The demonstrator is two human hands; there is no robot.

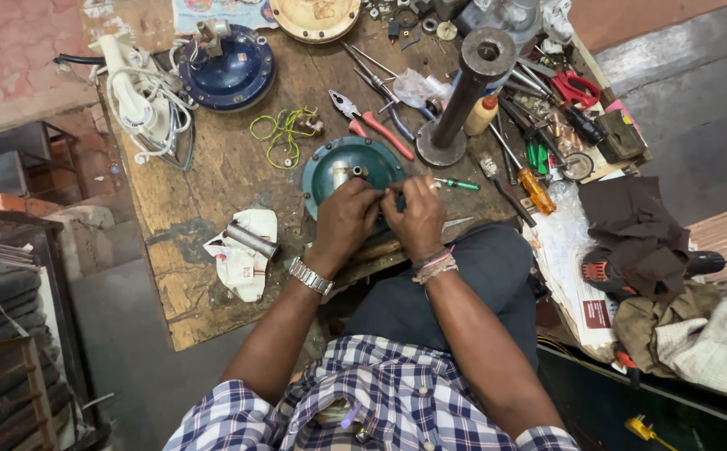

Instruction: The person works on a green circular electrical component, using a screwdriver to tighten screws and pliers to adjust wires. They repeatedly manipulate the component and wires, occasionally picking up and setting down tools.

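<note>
Gripping teal round cover: left hand and right hand, fingers pinched narrow at its near rim; pliers behind cover. Steady, small movements seemed best.

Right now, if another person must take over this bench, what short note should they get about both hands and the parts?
Left hand: fingers on the near rim of the teal round housing, which lies open side up on the wooden bench.
Right hand: fingers pinched together at the same rim; what they pinch is too small to tell.
Nearby: green screwdriver just right of the housing, red pliers behind it, yellow-green wire to its back left, metal tube on a white rag to the left.
Done: housing is open.
Left: whatever belongs inside is not yet fitted; no cover on it.
</note>
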